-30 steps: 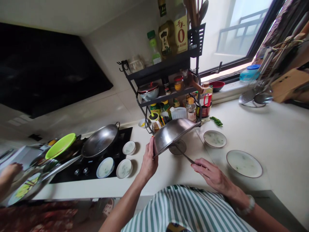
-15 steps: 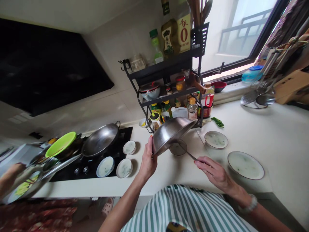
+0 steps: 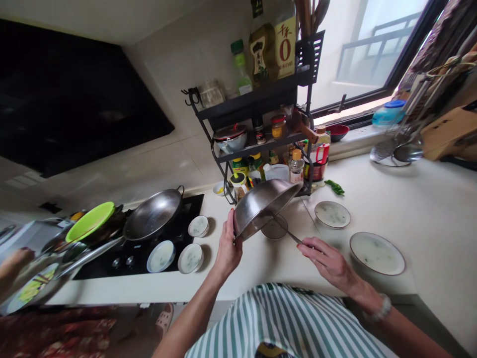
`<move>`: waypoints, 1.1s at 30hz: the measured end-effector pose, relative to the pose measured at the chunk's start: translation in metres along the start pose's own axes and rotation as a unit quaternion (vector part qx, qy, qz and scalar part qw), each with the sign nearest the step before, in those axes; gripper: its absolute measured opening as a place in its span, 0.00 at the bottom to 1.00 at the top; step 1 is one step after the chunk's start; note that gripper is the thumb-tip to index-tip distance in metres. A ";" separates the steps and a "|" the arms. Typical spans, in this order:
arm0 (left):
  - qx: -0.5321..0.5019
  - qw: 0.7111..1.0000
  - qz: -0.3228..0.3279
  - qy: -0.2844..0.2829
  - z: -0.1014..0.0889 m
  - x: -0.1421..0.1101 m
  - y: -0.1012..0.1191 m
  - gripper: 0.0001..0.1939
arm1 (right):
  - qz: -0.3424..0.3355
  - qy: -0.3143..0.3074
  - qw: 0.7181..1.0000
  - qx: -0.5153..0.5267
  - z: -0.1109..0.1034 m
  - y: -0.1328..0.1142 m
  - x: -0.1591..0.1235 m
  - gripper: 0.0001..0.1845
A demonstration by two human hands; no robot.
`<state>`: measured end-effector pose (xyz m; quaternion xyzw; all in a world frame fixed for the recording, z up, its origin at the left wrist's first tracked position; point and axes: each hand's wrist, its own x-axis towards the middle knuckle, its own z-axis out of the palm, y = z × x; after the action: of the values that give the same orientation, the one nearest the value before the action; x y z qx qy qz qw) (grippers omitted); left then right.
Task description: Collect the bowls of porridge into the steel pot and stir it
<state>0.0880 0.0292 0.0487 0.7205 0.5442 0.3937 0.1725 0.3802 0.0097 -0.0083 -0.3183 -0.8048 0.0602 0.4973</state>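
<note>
Gripped at its left rim by my left hand (image 3: 228, 248), a large steel basin (image 3: 261, 206) is held tilted above the counter, its open side facing down and to the right. My right hand (image 3: 330, 261) is closed around the handle of a metal utensil (image 3: 290, 233); its far end is hidden by the basin, so I cannot tell whether it is a spoon or a ladle. Beneath the basin's lower rim stands a small bowl (image 3: 275, 229), partly covered by it. Right of that are a bowl of whitish soup with green bits (image 3: 333, 215) and a wider bowl of the same soup (image 3: 377, 253).
Three soup bowls (image 3: 191, 258) stand by the black stove (image 3: 108, 263), which bears a steel wok (image 3: 153, 214). A spice rack (image 3: 257, 144) with bottles backs the counter. At far left, another person's hand (image 3: 17, 261) is near a plate of food (image 3: 33, 288).
The basin and utensil stay in nearly the same pose in my hands. The whole view has shifted slightly, and the other person's hand at far left has moved a little.
</note>
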 end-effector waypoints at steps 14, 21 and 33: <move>-0.010 1.000 -0.006 0.009 0.004 0.001 0.000 0.47 | -0.017 -0.047 0.999 -0.006 -0.001 -0.001 0.004 0.17; -0.001 0.999 0.002 0.045 0.001 0.001 -0.006 0.46 | -0.019 -0.026 0.999 0.000 -0.004 0.000 -0.009 0.16; 0.012 0.996 0.022 0.080 -0.003 -0.005 -0.002 0.45 | 0.067 0.069 0.994 -0.047 0.005 0.004 -0.005 0.17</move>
<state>0.0843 0.0250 0.0478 0.7006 0.5445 0.4476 0.1111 0.3796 0.0114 -0.0162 -0.3977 -0.7476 0.0337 0.5308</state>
